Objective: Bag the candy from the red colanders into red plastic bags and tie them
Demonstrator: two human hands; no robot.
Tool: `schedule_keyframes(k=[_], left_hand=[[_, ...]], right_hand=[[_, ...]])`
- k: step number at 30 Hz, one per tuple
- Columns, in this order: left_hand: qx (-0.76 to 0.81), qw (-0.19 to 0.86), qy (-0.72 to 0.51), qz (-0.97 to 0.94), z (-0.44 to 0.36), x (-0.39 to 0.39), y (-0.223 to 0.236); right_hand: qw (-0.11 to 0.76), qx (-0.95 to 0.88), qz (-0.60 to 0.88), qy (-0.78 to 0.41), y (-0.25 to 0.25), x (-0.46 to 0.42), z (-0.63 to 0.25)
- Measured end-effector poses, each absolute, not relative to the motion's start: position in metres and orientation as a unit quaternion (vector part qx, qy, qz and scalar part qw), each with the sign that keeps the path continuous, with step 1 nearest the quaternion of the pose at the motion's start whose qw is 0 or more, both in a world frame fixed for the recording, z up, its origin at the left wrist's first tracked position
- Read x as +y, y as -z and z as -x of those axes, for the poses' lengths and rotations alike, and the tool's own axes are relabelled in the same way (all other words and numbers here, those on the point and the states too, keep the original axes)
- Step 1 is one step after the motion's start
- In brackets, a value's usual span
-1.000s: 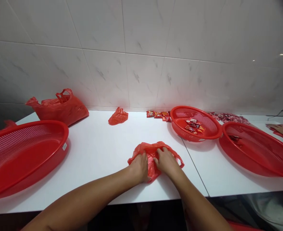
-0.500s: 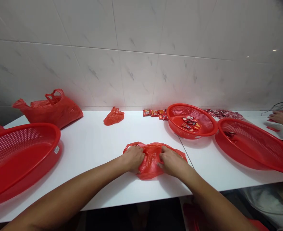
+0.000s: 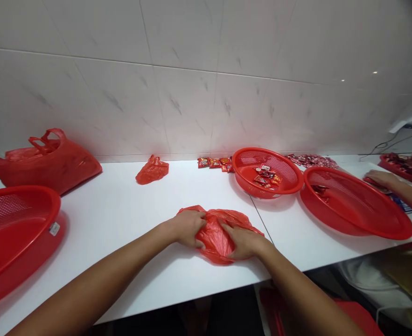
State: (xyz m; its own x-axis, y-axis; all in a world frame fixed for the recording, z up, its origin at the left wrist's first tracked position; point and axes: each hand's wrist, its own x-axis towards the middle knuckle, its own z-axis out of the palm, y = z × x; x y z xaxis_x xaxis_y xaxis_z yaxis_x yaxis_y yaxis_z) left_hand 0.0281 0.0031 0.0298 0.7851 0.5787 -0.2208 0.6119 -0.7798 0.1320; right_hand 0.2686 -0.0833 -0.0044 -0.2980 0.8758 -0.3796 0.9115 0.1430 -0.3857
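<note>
In front and to the left of the round basket (image 3: 288,167), we have the crumpled red bag (image 3: 219,235) lying on the white worktop (image 3: 122,205), both hands on it. Left hand (image 3: 191,228) sits on the bag's left part: half open, fingers curled over the plastic, thumb set apart. We can't tell if it pinches anything. Right hand (image 3: 245,240) sits on the bag's right part, on the side nearer the round basket: open, fingers and thumb spread against the plastic, no closed grip that we can see.

Round basket as reference for the rest. Inside it we see a few small wrapped packets (image 3: 267,178). Just left of it, by the wall (image 3: 122,102), a short row of red packets (image 3: 213,163). Behind it to the right, a heap of red-and-white packets (image 3: 312,161). Just right of it, a larger basket (image 3: 352,210) with a few dark red packets (image 3: 321,192) at its near-left end. Further right, a co-worker's hand (image 3: 380,179), over red packets; we can't make out its hold.

Well left of the round basket, against the wall, a small limp bag (image 3: 152,170); further left, a full red carrier bag (image 3: 52,165), handles up. Farthest left and nearer us, a big basket (image 3: 34,242) with a white label (image 3: 54,228), cut off by the frame edge.
</note>
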Motion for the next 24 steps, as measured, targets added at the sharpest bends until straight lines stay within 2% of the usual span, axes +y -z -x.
schedule_keyframes(k=[3,6,8,12,14,16,18,19,21,24], left_hand=[[0.275,0.104,0.088,-0.952,-0.031,0.005,-0.023],[0.276,0.090,0.102,-0.951,-0.032,0.001,-0.020],[0.274,0.078,0.116,-0.952,-0.032,-0.004,-0.022],[0.280,0.052,0.144,-0.948,-0.031,-0.019,-0.022],[0.288,0.040,0.144,-0.946,-0.031,-0.028,-0.017],[0.290,0.027,0.133,-0.947,-0.033,-0.037,-0.010],[0.281,0.019,0.111,-0.953,-0.034,-0.044,-0.003],[0.274,0.018,0.098,-0.956,-0.033,-0.047,0.000],[0.271,0.030,0.065,-0.960,-0.031,-0.050,0.004],[0.296,0.066,0.022,-0.953,-0.024,-0.050,0.007]], right_hand=[[0.052,0.769,-0.596,0.225,-0.003,-0.104,-0.247],[-0.024,0.806,-0.576,0.134,-0.008,-0.123,-0.226],[-0.053,0.810,-0.572,0.120,-0.007,-0.128,-0.222],[-0.085,0.754,-0.636,0.141,0.008,-0.115,-0.236],[-0.073,0.719,-0.668,0.179,0.020,-0.107,-0.246],[-0.060,0.700,-0.677,0.218,0.032,-0.105,-0.254],[-0.086,0.706,-0.659,0.245,0.041,-0.108,-0.260],[-0.125,0.713,-0.641,0.255,0.043,-0.111,-0.264],[-0.257,0.692,-0.612,0.284,0.046,-0.118,-0.279],[-0.540,0.461,-0.640,0.294,0.048,-0.123,-0.327]])
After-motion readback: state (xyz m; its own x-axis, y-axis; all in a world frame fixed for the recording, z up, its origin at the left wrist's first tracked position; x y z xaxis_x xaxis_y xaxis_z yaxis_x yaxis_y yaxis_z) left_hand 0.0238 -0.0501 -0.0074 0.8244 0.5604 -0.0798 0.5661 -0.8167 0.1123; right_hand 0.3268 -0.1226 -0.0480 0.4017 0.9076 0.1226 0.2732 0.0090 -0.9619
